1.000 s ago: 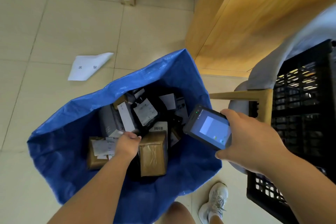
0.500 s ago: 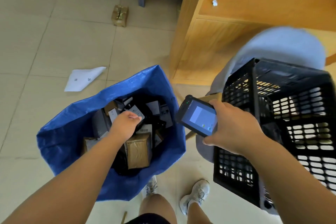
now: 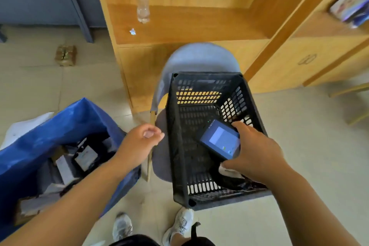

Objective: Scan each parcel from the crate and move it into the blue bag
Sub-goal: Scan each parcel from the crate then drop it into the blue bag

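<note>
While the right hand (image 3: 257,152) grips a scanner (image 3: 220,140) over the black crate (image 3: 179,146), the empty left hand (image 3: 139,142), loosely curled, hovers between crate and blue bag (image 3: 60,122). One dark soft parcel (image 3: 229,180) remains in the crate, likely light and floppy; best pinched at an edge.

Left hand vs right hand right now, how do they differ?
The left hand is empty, fingers loosely curled; the right hand grips the scanner. The left hangs between the blue bag and crate; the right is over the crate. Both are bare.
</note>
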`<move>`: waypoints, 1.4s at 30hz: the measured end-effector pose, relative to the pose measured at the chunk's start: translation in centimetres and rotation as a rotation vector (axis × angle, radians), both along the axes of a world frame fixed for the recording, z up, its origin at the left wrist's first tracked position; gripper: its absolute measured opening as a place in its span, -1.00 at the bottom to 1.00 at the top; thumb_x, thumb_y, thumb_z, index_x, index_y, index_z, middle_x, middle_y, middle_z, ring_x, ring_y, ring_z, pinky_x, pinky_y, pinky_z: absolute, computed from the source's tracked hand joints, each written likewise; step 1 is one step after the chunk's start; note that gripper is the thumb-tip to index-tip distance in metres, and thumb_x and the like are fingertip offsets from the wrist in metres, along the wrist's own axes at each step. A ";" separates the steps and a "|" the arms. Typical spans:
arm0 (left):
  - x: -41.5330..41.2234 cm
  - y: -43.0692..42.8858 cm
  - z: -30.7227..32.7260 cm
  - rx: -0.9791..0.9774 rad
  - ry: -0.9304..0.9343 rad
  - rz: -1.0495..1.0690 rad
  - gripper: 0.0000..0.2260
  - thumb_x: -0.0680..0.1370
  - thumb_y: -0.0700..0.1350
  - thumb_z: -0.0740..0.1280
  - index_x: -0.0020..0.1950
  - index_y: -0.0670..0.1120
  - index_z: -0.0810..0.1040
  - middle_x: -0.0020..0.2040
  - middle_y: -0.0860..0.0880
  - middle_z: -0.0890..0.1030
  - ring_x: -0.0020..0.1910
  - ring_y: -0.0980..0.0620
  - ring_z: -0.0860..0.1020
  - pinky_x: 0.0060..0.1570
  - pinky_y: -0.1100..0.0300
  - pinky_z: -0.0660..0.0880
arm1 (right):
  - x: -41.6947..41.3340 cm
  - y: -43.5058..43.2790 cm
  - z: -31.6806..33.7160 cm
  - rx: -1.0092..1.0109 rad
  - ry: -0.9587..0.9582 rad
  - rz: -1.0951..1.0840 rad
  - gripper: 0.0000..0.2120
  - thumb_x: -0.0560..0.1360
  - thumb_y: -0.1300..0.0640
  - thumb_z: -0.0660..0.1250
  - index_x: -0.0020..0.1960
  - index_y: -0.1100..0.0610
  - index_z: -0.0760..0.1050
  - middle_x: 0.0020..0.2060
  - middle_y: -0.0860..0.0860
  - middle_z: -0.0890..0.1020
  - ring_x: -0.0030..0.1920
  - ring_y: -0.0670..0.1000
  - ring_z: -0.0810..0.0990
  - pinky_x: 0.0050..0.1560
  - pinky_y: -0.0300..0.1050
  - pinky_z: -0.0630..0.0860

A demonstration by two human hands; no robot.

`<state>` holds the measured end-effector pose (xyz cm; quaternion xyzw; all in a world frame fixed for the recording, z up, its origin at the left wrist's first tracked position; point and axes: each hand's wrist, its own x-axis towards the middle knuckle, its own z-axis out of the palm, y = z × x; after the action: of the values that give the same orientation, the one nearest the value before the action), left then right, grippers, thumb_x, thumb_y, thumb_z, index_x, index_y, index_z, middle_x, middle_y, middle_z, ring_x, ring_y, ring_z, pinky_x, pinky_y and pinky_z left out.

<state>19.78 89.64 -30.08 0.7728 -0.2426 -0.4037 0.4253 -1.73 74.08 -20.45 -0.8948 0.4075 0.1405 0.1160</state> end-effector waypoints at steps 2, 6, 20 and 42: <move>-3.0 -3.1 -0.6 0.025 -0.020 -0.134 -0.92 0.50 0.06 0.37 -0.08 0.09 0.55 -0.06 0.07 0.64 -0.04 0.08 0.60 0.06 0.08 0.51 | -3.2 -1.7 -0.6 0.010 0.017 -0.053 -0.15 0.18 -0.27 0.47 0.32 -0.09 0.14 0.08 -0.10 0.47 -0.07 -0.03 0.44 -0.17 -0.12 0.44; -9.2 -8.7 -3.6 0.163 -0.090 -0.413 -0.91 0.51 0.12 0.34 -0.12 0.14 0.50 -0.09 0.18 0.55 -0.08 0.22 0.53 -0.16 0.26 0.44 | -9.0 -4.5 -1.7 0.034 0.076 -0.164 -0.19 0.20 -0.26 0.46 0.30 -0.07 0.16 0.03 -0.09 0.47 -0.10 -0.04 0.42 -0.17 -0.11 0.48; -21.4 -16.9 -18.2 0.810 0.134 -0.352 -0.38 0.60 0.18 0.14 0.48 -0.24 0.21 0.41 -0.24 0.34 0.32 -0.23 0.39 0.26 0.01 0.40 | -20.8 -8.0 -5.5 0.158 0.166 -0.449 -0.25 0.19 -0.21 0.44 0.27 -0.12 0.19 -0.07 -0.13 0.46 -0.15 -0.05 0.49 -0.15 -0.07 0.53; -16.5 -16.2 -15.5 0.629 0.364 -0.009 -0.65 0.46 -0.06 0.45 0.18 -0.13 0.49 0.13 -0.13 0.57 0.00 -0.08 0.54 -0.02 0.03 0.50 | -18.6 -7.9 -5.9 0.155 0.079 -0.361 -0.26 0.22 -0.20 0.45 0.27 -0.11 0.18 -0.07 -0.12 0.44 -0.14 -0.05 0.45 -0.17 -0.12 0.45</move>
<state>3.30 73.47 -45.60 0.7803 -0.0304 -0.5914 0.2012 -20.35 66.22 -26.33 -0.7894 0.5537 0.1832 0.1918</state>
